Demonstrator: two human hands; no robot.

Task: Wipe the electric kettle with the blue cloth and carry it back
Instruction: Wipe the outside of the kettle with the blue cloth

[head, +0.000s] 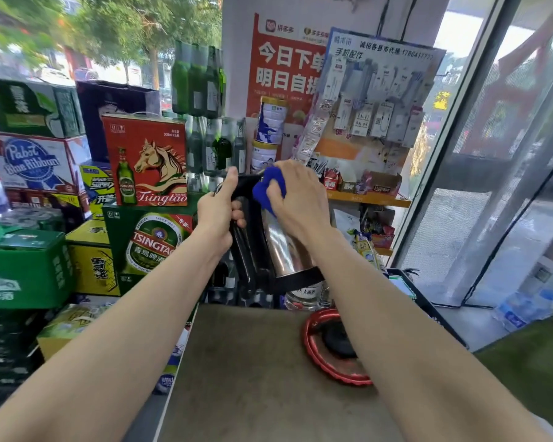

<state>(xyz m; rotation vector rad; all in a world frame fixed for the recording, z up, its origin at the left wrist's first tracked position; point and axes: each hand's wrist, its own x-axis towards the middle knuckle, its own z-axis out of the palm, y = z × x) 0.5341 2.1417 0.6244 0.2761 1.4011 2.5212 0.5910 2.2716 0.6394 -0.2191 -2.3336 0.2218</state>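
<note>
The electric kettle (280,247), shiny steel with a black handle, lid and bottom band, is held up in the air above the far edge of the table, tilted. My left hand (219,212) grips its black handle, thumb pointing up. My right hand (296,196) presses the bunched blue cloth (270,186) against the kettle's upper body near the lid. The kettle's red round base (313,352) with a black centre lies on the table under my right forearm, which hides part of it.
A brown table (253,371) lies below my arms. Stacked beer cartons (144,164) and green bottles (201,78) fill the left. A rack of phone accessories (374,100) and snack shelves (367,197) stand behind the kettle. A glass door (505,173) is on the right.
</note>
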